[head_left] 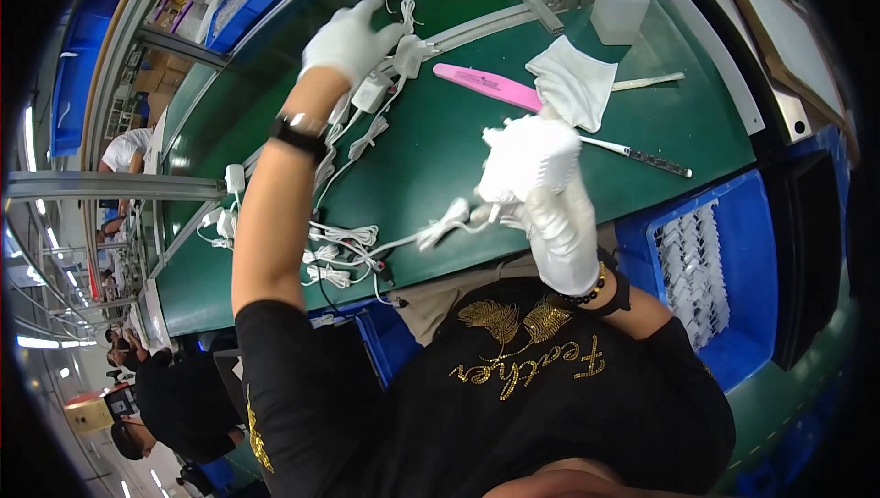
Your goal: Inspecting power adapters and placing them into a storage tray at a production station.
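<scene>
My left hand (346,41), in a white glove, reaches over the far left of the green bench. Its fingers are spread and nothing shows in them. Beside it are white power adapters (371,93) with tied cables, in a row. My right hand (561,237), also gloved, is closed around a blocky white power adapter (527,163), raised in front of my chest. The adapter's edges look ridged and slightly blurred. From its lower side a white cable leads to a tied cable bundle (446,226) on the left. My right fingertips are partly hidden behind the adapter.
A pink strip (486,84), a white cloth (573,81), a thin brush-like tool (637,157) and a translucent bottle (621,7) stand or lie on the bench. Cable bundles (339,250) lie near its front edge. At right, a blue bin (756,269) holds white pieces. Other people are at far left.
</scene>
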`<state>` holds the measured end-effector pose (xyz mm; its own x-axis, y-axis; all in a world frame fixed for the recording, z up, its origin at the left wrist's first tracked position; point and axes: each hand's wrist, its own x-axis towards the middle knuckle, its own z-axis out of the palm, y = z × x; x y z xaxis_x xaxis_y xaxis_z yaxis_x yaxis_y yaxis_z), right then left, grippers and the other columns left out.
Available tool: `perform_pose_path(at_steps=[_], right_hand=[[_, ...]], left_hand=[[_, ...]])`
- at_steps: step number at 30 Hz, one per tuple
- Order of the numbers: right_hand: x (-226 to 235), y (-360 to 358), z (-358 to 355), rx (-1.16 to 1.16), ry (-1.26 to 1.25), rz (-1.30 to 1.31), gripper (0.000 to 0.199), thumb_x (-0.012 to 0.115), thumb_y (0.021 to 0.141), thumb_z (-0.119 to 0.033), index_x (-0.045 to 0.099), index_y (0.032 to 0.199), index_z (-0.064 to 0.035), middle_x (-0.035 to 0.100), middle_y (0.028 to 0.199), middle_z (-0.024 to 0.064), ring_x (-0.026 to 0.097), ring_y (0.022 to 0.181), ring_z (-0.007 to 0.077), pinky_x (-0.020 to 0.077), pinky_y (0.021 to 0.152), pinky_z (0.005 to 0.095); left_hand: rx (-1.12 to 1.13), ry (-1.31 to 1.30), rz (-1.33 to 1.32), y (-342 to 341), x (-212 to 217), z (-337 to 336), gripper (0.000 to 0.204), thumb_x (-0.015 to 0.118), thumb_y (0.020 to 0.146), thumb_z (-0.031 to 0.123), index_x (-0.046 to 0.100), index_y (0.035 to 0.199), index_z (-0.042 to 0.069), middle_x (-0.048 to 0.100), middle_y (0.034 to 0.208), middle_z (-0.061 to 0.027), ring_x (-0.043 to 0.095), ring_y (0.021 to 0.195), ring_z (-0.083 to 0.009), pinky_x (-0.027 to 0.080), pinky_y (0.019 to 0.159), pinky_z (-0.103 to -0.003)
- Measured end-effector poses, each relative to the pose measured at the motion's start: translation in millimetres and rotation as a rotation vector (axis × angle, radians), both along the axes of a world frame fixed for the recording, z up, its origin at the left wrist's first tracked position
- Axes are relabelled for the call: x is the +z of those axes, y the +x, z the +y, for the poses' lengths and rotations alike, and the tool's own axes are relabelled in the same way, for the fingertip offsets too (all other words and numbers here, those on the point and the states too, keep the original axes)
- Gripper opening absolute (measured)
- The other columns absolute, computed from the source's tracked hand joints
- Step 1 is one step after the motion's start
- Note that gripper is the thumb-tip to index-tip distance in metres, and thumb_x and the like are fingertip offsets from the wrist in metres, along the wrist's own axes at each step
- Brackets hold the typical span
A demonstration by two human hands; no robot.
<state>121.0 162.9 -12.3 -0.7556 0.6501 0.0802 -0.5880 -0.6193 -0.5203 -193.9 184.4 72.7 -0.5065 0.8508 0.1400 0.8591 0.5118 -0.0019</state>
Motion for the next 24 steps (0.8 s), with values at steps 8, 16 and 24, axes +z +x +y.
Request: perform_pose_path(at_steps=[8, 16, 24], right_hand=[[-6, 1, -10, 0.058, 0.057, -0.133, 0.084, 0.069, 0.094, -0.018, 0.016, 0.158, -0.0107, 0.053, 0.134, 0.0127, 0.065, 0.097, 0.019, 0.0615, 0.076, 0.0307], [-11, -3, -3, 0.057, 0.077, -0.119, 0.073, 0.064, 0.097, -0.026, 0.023, 0.155, -0.0078, 0.055, 0.131, 0.0151, 0.066, 0.097, 0.0227, 0.062, 0.073, 0.0376], [-15, -17, 14, 0.223, -0.143, 0.092, 0.056, 0.055, 0.101, -0.036, 0.04, 0.142, -0.0017, 0.059, 0.12, 0.0206, 0.066, 0.098, 0.0319, 0.0611, 0.071, 0.0442]], left_hand=[[0.215, -0.182, -0.19, -56, -72, 124, 0.049, 0.067, 0.082, 0.039, 0.068, 0.121, 0.009, 0.068, 0.12, -0.0188, 0.066, 0.111, -0.0345, 0.053, 0.094, -0.04], [-0.145, 0.285, -0.462, -80, 7, 67, 0.022, 0.064, 0.09, 0.028, 0.07, 0.1, 0.009, 0.062, 0.076, -0.0027, 0.059, 0.067, -0.0141, 0.047, 0.064, -0.026], [-0.096, 0.678, -0.638, 39, 37, -110, 0.031, 0.07, 0.089, 0.023, 0.065, 0.104, -0.004, 0.064, 0.081, -0.0062, 0.059, 0.069, -0.0054, 0.048, 0.059, -0.023]])
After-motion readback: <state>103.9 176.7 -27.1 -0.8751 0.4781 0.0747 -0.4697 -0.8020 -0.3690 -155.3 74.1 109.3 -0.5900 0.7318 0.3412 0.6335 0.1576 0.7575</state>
